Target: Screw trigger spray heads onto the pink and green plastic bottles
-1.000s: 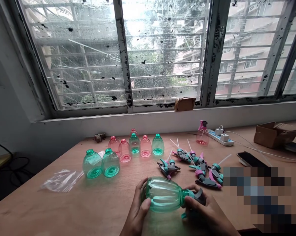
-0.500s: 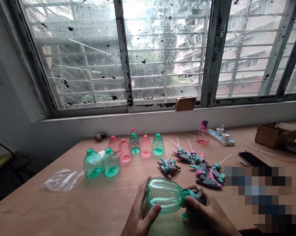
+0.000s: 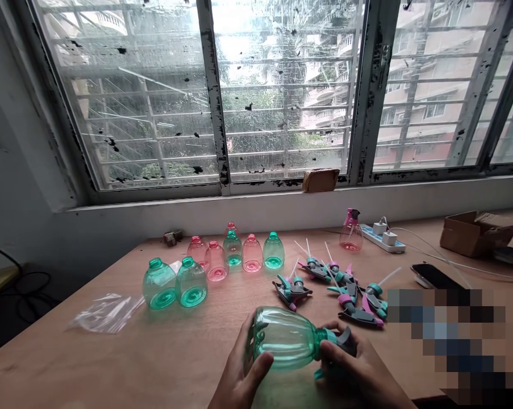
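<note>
A clear green spray bottle lies sideways between my hands above the table, its neck to the right. My left hand is wrapped around the base end, thumb across the near side. At the neck, my right hand grips the teal collar of the spray head, whose grey and teal body is partly hidden by the fingers. Just beyond lie several loose spray heads in grey, teal and pink with white tubes. To the left stand two green bottles, and behind them several more pink bottles and green bottles, all without heads.
A plastic bag lies on the left of the table. Toward the back right stand a pink bottle with a spray head, a power strip, a phone and a cardboard box. A blurred patch covers the lower right.
The green bottle has turned slightly about its long axis in my left hand. My right hand keeps its grip at the neck, and the things on the table stay put.
</note>
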